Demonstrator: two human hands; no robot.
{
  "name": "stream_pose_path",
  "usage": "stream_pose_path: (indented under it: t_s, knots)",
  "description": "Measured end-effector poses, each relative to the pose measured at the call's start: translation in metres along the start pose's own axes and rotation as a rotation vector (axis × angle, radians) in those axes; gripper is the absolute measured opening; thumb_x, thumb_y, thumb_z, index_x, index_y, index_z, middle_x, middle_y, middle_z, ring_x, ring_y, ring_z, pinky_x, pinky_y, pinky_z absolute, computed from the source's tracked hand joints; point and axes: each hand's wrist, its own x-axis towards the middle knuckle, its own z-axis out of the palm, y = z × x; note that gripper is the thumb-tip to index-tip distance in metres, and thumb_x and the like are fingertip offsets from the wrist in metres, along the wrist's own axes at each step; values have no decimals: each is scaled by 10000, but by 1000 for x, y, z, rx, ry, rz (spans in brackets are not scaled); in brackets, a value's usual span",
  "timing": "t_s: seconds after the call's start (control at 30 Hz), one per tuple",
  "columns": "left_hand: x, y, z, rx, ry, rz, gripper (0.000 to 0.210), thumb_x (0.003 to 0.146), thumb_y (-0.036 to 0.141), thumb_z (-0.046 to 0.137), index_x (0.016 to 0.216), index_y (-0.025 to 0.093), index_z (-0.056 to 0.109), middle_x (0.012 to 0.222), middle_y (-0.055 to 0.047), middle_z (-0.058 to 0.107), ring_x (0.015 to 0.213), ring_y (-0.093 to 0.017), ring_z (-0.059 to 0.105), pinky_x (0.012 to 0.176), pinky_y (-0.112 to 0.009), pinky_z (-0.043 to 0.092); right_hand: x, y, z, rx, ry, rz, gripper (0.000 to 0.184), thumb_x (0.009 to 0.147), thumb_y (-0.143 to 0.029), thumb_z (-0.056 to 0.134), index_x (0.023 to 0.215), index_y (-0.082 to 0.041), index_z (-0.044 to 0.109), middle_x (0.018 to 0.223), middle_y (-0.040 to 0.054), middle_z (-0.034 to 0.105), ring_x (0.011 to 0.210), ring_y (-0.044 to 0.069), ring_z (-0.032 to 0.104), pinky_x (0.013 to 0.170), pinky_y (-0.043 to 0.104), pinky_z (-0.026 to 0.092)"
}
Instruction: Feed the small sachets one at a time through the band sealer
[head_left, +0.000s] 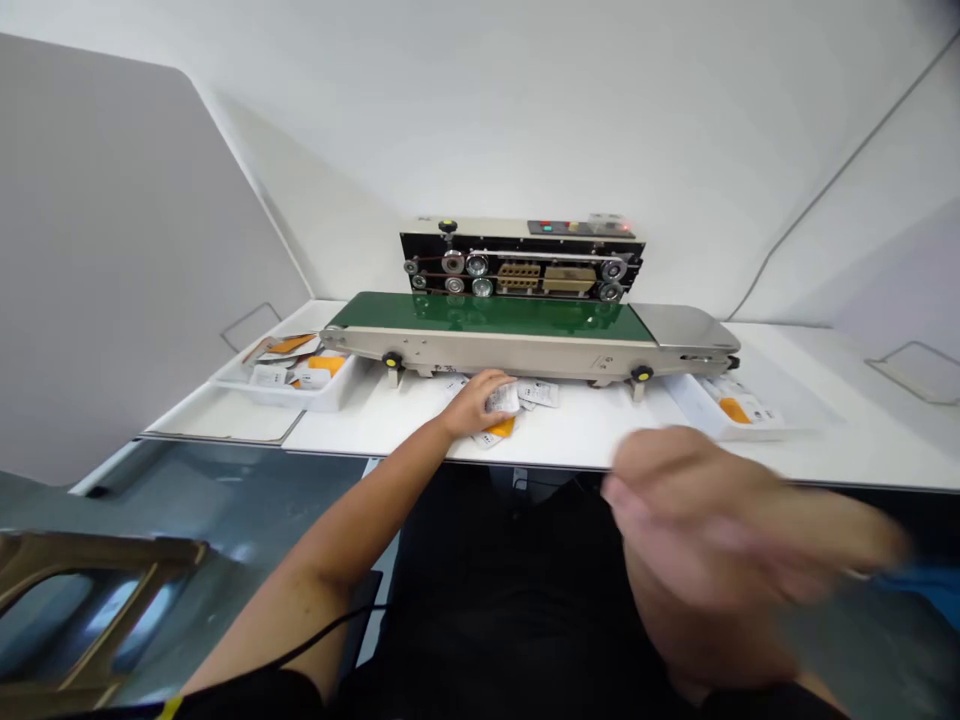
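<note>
My left hand (478,403) is on the white table below the sealing machine, its fingers curled round a small white printed packet (502,399). An orange packet (502,427) lies just under that hand, and more white packets (538,393) are spread beside it, partly beneath the conveyor's front edge. My right hand (720,510) is raised close to the camera, in front of the table's right side. Motion smears its fingers, so I cannot make out whether it holds anything.
A band sealing machine (525,265) with a green conveyor belt (487,314) stands against the wall. White trays of packets flank it: the left tray (319,398) and the right tray (720,425). A brown chair (97,550) is at lower left.
</note>
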Motion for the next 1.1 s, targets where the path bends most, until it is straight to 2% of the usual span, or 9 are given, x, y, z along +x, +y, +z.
stream_pose_path:
  t_s: [0.1,0.23,0.33,0.4,0.47,0.63,0.8,0.93,1.1]
  knots:
    - [-3,3,-3,-30,78,-34,832,791,439,797,1499,200,431,1387,-162,502,1307,-314,480,1143,-444,384,28,53,41,-154,-88,168,206,895,-147,529,992,-277,656,880,39,668,796,210,647,719,384,567]
    - [-4,3,-4,-16,154,-104,855,811,373,789,1542,255,359,1273,-119,554,1178,-283,545,1072,-441,440,14,140,70,-397,-150,466,511,833,-247,595,1340,-205,553,1239,123,611,983,228,608,793,361,546]
    - [-5,3,-2,-4,131,-89,778,835,333,764,1521,276,400,1212,-97,566,1128,-262,563,1038,-427,460,-6,174,73,-385,-234,575,398,866,-345,595,1235,-199,633,1159,105,649,1015,232,601,865,360,512]
    - [-5,4,-2,2,82,-62,766,822,341,778,1502,280,431,1196,-95,581,1119,-262,568,1026,-427,467,-14,181,72,-344,-274,627,248,904,-386,553,998,-208,697,939,58,676,896,216,612,826,338,501]
    - [-4,5,-1,-5,61,-54,794,800,362,799,1500,263,437,1229,-110,595,1145,-276,565,1029,-431,465,-17,184,70,-279,-219,695,280,929,-426,507,869,-213,680,789,26,646,772,197,598,739,305,490]
    - [-3,2,1,-159,95,-186,502,899,351,651,1376,214,576,1270,-107,652,1020,-241,641,922,-376,519,-21,193,62,-10,30,894,345,904,-522,510,942,-206,641,623,-23,563,544,148,514,532,249,418]
    - [-2,-7,2,-516,212,-409,438,832,451,693,1143,147,647,797,-30,689,630,-151,617,588,-261,519,-22,195,65,93,51,929,420,832,-458,612,1170,-210,582,651,-40,597,510,133,541,490,232,415]
    - [0,-8,-5,-645,269,-448,417,752,453,780,996,154,621,639,33,607,495,-101,541,489,-216,452,-22,189,67,136,-45,912,578,819,-382,605,1363,-228,482,671,-46,615,505,133,546,496,235,433]
    - [-1,-6,-8,-735,144,-445,468,704,480,829,931,169,563,544,73,556,410,-85,489,425,-195,394,-16,178,62,-73,-125,805,327,825,-332,554,1123,-221,630,830,4,677,687,163,618,620,263,495]
